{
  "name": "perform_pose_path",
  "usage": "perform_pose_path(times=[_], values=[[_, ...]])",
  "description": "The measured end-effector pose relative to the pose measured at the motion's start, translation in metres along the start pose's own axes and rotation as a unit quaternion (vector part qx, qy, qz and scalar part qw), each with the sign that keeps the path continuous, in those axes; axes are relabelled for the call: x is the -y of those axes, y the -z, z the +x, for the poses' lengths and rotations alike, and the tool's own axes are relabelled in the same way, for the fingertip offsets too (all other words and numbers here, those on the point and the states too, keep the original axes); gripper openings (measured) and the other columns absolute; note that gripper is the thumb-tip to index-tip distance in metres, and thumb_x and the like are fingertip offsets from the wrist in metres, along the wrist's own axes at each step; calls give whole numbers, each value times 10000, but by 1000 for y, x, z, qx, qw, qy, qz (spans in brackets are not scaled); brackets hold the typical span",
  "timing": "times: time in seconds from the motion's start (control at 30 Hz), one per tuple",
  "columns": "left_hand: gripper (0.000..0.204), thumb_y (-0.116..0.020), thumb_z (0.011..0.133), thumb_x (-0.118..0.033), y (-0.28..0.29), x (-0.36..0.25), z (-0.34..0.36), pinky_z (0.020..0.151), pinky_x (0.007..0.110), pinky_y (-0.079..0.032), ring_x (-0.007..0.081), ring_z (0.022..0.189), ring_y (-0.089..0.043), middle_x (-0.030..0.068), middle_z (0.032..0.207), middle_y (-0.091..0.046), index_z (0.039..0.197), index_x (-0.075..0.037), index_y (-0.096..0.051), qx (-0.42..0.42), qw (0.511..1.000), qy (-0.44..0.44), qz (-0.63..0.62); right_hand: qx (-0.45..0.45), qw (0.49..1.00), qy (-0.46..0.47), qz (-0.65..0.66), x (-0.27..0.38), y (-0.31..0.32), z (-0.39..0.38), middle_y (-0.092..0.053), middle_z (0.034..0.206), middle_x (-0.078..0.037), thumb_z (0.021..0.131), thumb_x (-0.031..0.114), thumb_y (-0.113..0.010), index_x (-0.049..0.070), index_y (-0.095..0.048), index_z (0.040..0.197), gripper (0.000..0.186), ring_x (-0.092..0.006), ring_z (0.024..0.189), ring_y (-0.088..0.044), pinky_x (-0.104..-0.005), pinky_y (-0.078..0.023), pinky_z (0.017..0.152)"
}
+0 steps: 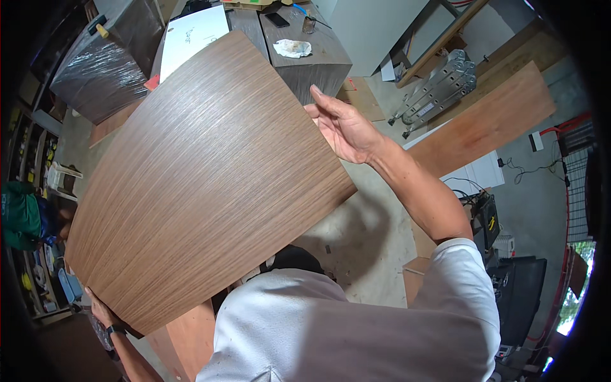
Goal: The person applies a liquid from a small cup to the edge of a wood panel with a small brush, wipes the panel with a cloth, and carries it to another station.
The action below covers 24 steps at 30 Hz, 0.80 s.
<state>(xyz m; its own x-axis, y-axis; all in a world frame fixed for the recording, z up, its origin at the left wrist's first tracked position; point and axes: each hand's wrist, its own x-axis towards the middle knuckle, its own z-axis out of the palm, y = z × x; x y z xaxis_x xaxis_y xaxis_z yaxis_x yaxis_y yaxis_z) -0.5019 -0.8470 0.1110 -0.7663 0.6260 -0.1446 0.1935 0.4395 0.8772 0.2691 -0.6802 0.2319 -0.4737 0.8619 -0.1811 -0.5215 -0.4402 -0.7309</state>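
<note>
A large brown wood-grain panel [203, 178] lies tilted across most of the view. My left hand [104, 309], wearing a dark band at the wrist, grips its lower left corner, with the fingers partly hidden. My right hand [344, 127] holds the right edge with fingers bent at and behind it and thumb raised above. Behind the panel, a plastic-wrapped grey unit [321, 78] bears a phone [277, 20], a crumpled white cloth [291, 48] and a small cup [309, 25]. A white sheet [191, 41] lies beside it.
A wrapped block [95, 83] stands back left; a person in green [22, 216] is at far left near a white stool [60, 178]. A folded ladder [439, 89], long board [490, 121], cables [528, 167] and dark cases [484, 219] line the right; plywood [191, 337] is below.
</note>
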Motion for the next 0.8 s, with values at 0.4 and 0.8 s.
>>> perform_pose_path(times=[0.4, 0.8], values=[[996, -529, 945, -782, -69, -23, -4, 1024, 443, -476, 327, 1215, -610, 218, 1443, -592, 1445, 79, -549, -59, 995, 38, -74, 1, 967, 68, -247, 45, 19, -11, -631, 1374, -153, 994, 138, -713, -94, -537, 1386, 489, -193, 1268, -593, -357, -453, 1125], [872, -465, 1005, -730, -152, -81, -45, 1032, 414, -491, 269, 1222, -601, 119, 1426, -610, 1467, 5, -554, -61, 974, 21, -219, -115, 935, 121, -313, 70, 49, -46, -648, 1339, -113, 885, 72, -812, -70, -551, 1391, 587, -201, 1256, -591, -343, -452, 1098]])
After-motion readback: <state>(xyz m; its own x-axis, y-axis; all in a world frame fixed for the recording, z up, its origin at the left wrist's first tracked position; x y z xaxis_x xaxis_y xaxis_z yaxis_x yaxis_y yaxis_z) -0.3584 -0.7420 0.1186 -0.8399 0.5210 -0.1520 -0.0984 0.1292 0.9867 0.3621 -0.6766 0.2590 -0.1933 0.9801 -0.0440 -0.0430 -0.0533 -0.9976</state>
